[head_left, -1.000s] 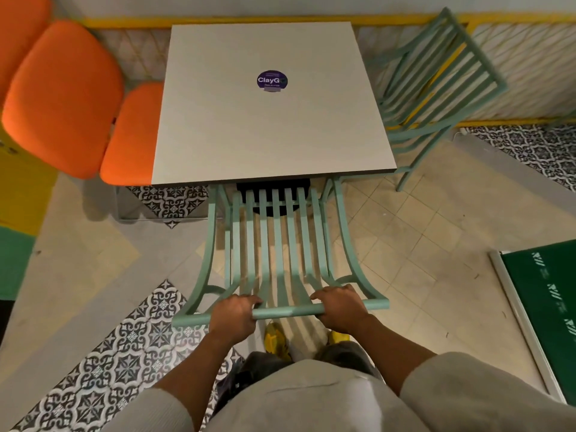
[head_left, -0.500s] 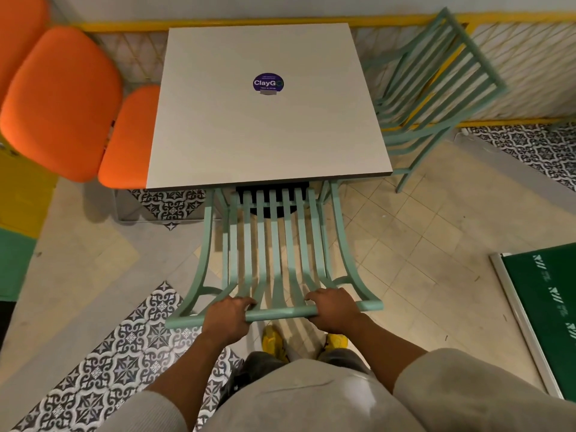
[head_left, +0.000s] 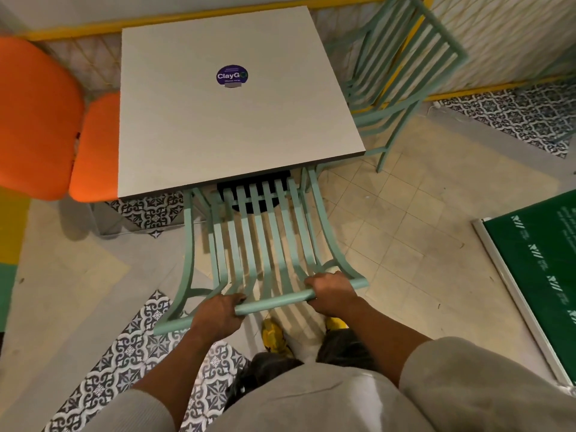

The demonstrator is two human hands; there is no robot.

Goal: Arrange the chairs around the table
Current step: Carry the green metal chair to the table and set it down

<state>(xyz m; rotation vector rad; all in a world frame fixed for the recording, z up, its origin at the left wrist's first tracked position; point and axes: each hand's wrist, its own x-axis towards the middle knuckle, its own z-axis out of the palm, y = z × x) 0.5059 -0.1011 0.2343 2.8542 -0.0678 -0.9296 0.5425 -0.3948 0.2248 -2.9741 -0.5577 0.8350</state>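
The mint-green slatted chair (head_left: 265, 244) is sitting at the lower middle of the frame, its seat tucked under the near edge of the table (head_left: 237, 120) and its back leaning toward the person. Both hands are gripping the top rail of the chair back: the left hand (head_left: 218, 316) is wrapping closed around the rail left of centre, and the right hand (head_left: 332, 293) is curling tight around it near the right end. The rail is slanting, its right end sitting higher in the frame than its left.

The table, square and pale, is filling the upper middle of the frame, with a round purple sticker (head_left: 232, 76) lying on its top. A second mint-green chair (head_left: 402, 70) is standing at the upper right, just beside the table's right edge, its back toward the yellow-framed railing (head_left: 498, 39). At the upper left, an orange seat (head_left: 34, 120) is pressing up beside the table's left edge.

Below the rail, yellow shoes (head_left: 274, 338) are showing on the tiled floor (head_left: 389, 238). A green board (head_left: 542, 275) is lying at the right edge of the frame.
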